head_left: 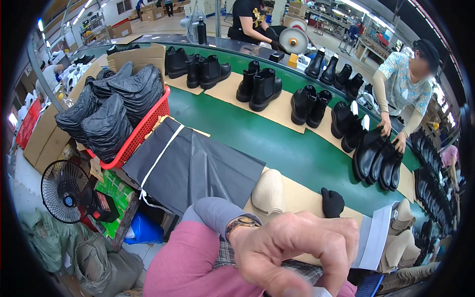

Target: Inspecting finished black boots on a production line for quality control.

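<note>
My left hand [297, 250] is raised close to the camera at the bottom centre, back toward me, fingers curled in, with nothing visible in it. A watch [241, 222] sits on its wrist below a grey sleeve. Just beyond it, a beige shoe last [267, 190] and a black glove [332, 202] lie on a brown cardboard sheet [302, 198]. A flat black drawstring bag [198, 166] lies to the left of the last. My right hand is out of view.
A green conveyor belt [277, 143] carries pairs of black ankle boots [260, 89] on cardboard. A co-worker's hands [391, 133] touch boots at the right. Left of me stand a red basket [143, 131] of black bags and a small fan [64, 190]. Beige lasts [403, 237] pile up at the right.
</note>
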A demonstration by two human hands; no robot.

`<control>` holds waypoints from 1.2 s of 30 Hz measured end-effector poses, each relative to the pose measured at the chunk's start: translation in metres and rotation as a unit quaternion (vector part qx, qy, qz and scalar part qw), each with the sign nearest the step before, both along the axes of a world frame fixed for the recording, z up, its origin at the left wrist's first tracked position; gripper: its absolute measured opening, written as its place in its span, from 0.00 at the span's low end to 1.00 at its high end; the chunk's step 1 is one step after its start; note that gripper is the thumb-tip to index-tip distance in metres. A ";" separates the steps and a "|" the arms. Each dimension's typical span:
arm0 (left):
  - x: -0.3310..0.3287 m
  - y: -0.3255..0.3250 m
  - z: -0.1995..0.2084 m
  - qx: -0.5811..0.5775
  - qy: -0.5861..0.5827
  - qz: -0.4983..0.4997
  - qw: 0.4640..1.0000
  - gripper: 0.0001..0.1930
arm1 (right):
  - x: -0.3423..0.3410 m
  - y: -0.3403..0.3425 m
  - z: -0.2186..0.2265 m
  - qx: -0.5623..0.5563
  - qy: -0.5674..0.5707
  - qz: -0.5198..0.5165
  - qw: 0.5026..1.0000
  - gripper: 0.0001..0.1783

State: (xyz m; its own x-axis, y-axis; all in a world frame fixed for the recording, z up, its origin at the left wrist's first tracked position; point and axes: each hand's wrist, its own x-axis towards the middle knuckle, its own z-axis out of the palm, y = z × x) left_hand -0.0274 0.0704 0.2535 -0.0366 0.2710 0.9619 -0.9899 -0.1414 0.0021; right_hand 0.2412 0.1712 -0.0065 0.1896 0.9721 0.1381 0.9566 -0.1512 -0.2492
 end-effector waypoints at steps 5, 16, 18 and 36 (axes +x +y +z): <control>-0.029 -0.006 0.010 -0.031 0.168 -0.041 0.984 0.18 | 0.001 -0.005 0.008 -0.001 0.007 -0.009 1.000 0.28; -0.010 -0.012 0.010 -0.147 0.126 -0.037 0.980 0.20 | 0.001 -0.001 0.007 -0.035 0.024 -0.017 0.999 0.29; -0.015 -0.015 0.009 -0.155 0.121 -0.029 0.980 0.20 | 0.007 -0.003 -0.002 -0.011 0.013 -0.021 1.000 0.29; -0.025 -0.017 0.020 -0.244 0.122 0.069 0.960 0.15 | 0.001 -0.001 0.007 -0.041 0.006 -0.014 0.999 0.30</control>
State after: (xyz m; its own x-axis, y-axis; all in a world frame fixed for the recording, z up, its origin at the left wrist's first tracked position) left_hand -0.0525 0.0530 0.2732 0.1050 0.7002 0.7061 -0.9234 -0.1949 0.3306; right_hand 0.2418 0.1697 0.0005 0.2185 0.9742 0.0566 0.9487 -0.1985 -0.2461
